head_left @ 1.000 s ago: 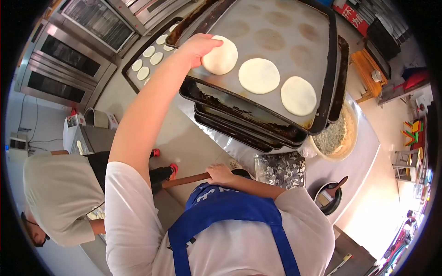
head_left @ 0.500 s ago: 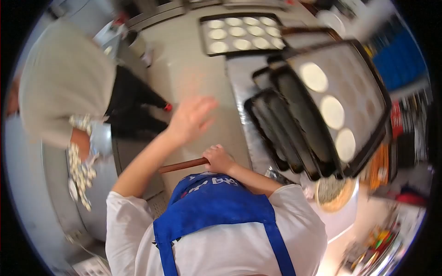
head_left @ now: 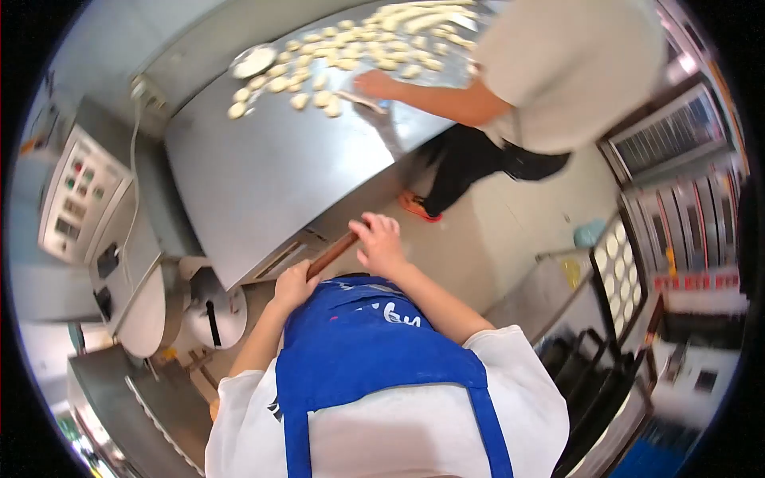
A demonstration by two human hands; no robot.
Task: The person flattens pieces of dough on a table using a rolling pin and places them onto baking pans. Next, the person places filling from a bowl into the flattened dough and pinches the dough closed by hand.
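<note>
The left grip (head_left: 295,285) is curled closed around the near end of a wooden rolling pin (head_left: 335,253). The right grip (head_left: 385,245) is at the pin's other end, its fingers partly spread along the wood; whether it clamps the pin or merely rests there I cannot tell. The pin slants between the two grips, in front of the blue apron (head_left: 374,350) and short of the steel tabletop (head_left: 247,175).

Ahead of both grips, towards the tabletop's far side, lie many small dough lumps (head_left: 299,101), with a white bowl (head_left: 253,61) beside them. Beyond these are long dough strips (head_left: 422,17), apparently uncut. A co-worker's hand (head_left: 374,84) is among the nearer lumps, ahead of the right grip.

Well to the right of the right grip, a dark baking tray holds flat dough rounds (head_left: 621,269) in rows. Judging by shape, those rounds are already flattened, while most of the lumps look unrolled; nothing lies under the pin yet.
</note>
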